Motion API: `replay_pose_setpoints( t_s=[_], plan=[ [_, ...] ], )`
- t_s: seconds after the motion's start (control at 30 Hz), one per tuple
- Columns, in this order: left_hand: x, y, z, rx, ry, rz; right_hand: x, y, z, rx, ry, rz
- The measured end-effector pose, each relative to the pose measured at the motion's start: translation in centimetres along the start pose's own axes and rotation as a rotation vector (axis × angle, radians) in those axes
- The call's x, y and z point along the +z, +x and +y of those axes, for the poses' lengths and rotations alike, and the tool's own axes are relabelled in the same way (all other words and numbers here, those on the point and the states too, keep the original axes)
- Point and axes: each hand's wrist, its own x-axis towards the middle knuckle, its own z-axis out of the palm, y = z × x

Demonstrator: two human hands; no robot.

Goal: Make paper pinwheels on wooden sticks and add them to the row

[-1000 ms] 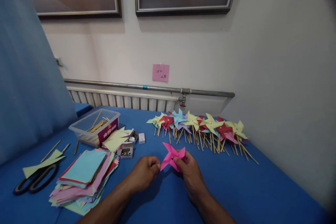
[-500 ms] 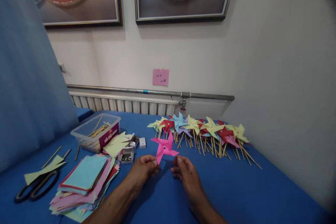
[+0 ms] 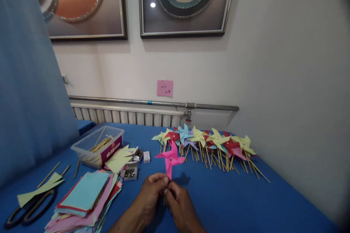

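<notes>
A pink paper pinwheel (image 3: 170, 158) stands upright just above my two hands at the lower middle of the view. My left hand (image 3: 151, 191) is closed in a pinch under it, gripping its base or stick. My right hand (image 3: 177, 200) is pressed against the left, fingers closed at the same spot. The stick is mostly hidden between my fingers. Behind lies a row of finished pinwheels (image 3: 207, 142) on wooden sticks, in yellow, red, blue and purple.
A stack of coloured paper squares (image 3: 84, 194) lies at lower left, with black scissors (image 3: 26, 209) and yellow offcuts beside it. A clear tub of sticks (image 3: 98, 145) and small boxes of pins (image 3: 130, 171) sit on the blue tablecloth (image 3: 246, 204). A radiator and wall stand behind.
The pinwheel went from lying between my hands to standing upright over my left hand. My right hand let go of the paper, then closed in against the left below it. The view tilted upward.
</notes>
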Motion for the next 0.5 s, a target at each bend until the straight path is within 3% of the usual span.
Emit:
replay_pose_setpoints(
  t_s=[0.2,0.5],
  plan=[
    [-0.27,-0.02,0.23,-0.003,0.124,0.009,-0.21,-0.15,0.16,0.014,-0.030,0.011],
    [0.01,-0.61,0.65,0.018,0.108,-0.017,-0.48,-0.51,-0.10,-0.040,-0.124,-0.017]
  ],
)
